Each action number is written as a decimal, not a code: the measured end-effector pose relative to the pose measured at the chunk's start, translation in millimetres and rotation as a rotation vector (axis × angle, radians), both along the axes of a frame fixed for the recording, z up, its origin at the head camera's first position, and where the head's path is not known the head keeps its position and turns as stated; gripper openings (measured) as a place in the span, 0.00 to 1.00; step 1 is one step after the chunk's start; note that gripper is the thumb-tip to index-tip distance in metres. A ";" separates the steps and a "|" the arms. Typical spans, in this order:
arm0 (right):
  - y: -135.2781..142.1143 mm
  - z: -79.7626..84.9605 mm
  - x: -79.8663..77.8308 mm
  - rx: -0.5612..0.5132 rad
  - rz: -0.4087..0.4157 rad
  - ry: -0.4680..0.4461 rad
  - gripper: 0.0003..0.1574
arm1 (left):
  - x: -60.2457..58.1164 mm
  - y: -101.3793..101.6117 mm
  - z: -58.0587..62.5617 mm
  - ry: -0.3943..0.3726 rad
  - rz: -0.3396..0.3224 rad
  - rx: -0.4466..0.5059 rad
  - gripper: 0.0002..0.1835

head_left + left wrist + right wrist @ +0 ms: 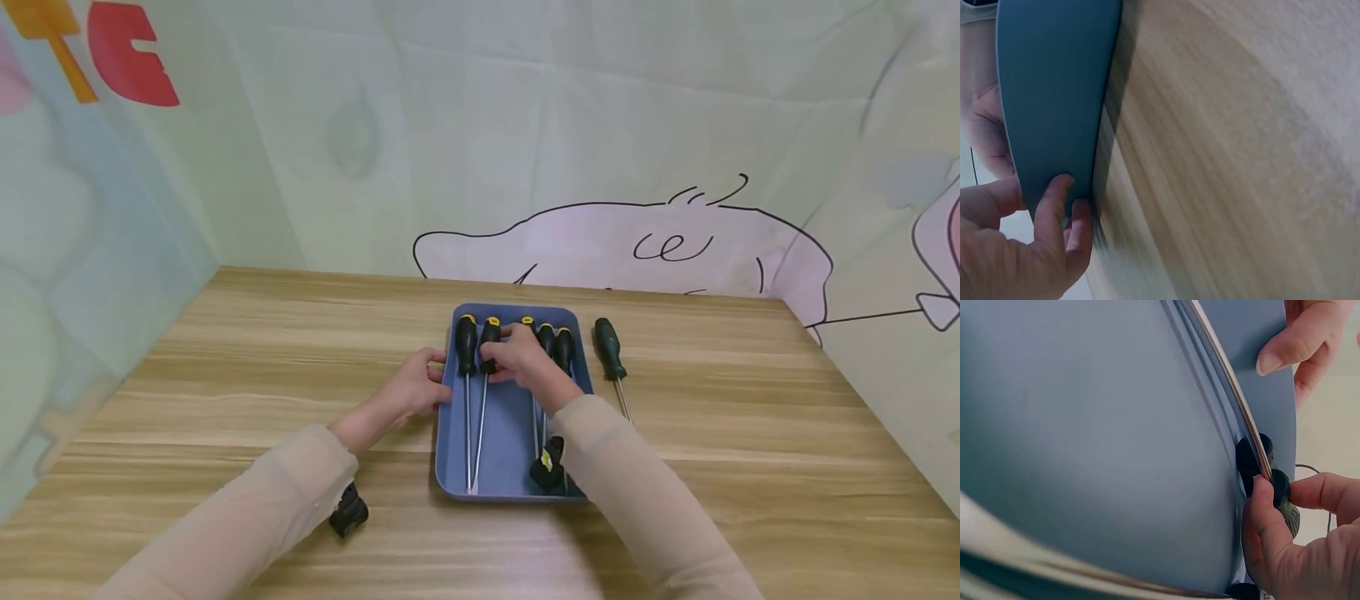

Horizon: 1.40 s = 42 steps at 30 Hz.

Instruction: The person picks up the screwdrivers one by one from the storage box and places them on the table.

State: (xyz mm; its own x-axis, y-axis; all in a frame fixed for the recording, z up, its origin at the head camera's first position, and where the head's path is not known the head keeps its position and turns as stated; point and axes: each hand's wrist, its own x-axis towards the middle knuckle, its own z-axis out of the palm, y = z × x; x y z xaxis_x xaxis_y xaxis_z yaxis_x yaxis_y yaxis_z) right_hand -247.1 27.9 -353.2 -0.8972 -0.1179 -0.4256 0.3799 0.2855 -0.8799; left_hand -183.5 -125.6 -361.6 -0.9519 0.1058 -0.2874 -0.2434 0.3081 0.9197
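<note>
A blue tray (504, 450) holds several screwdrivers with black handles and yellow end caps, their shafts toward the near end. My left hand (411, 387) grips the tray's left side; the left wrist view shows its fingertips (1060, 187) against the outer wall, and the right wrist view shows its thumb over the rim. My right hand (525, 362) reaches inside and pinches the handle of a screwdriver (491, 332), second from the left. Beside it lies the leftmost screwdriver (467, 342). Three more handles sit at the tray's right, partly behind my right hand and wrist.
On the wooden table (300, 333), right of the tray, lies a dark green-handled screwdriver (609, 346). Black devices are at both wrists, the right one (549, 468) above the tray's near end. Printed cloth walls (322, 167) stand around the table.
</note>
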 end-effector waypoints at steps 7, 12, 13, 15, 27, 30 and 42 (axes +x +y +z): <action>3.1 6.0 -0.1 -0.021 0.017 -0.002 0.40 | 0.3 -0.1 0.2 0.000 0.002 -0.019 0.32; 6.1 10.6 -1.3 -0.032 0.022 -0.014 0.39 | -0.2 -0.1 0.2 -0.004 0.001 -0.018 0.31; 7.0 11.2 -1.7 -0.035 0.022 -0.013 0.39 | -0.4 -0.1 -0.2 -0.006 0.001 -0.017 0.31; 8.8 12.6 -2.3 -0.041 0.022 -0.010 0.39 | -0.1 -0.2 -0.2 -0.008 -0.001 -0.021 0.32; 17.1 20.1 -3.9 -0.031 0.033 -0.014 0.37 | 0.8 -0.3 1.6 -0.013 -0.003 -0.016 0.32; 18.6 21.6 -4.7 -0.036 0.034 -0.014 0.37 | 0.6 0.0 1.7 -0.013 0.003 -0.015 0.32; 27.2 28.7 -4.7 -0.031 0.047 -0.026 0.39 | 0.6 0.7 0.8 0.002 0.009 0.018 0.33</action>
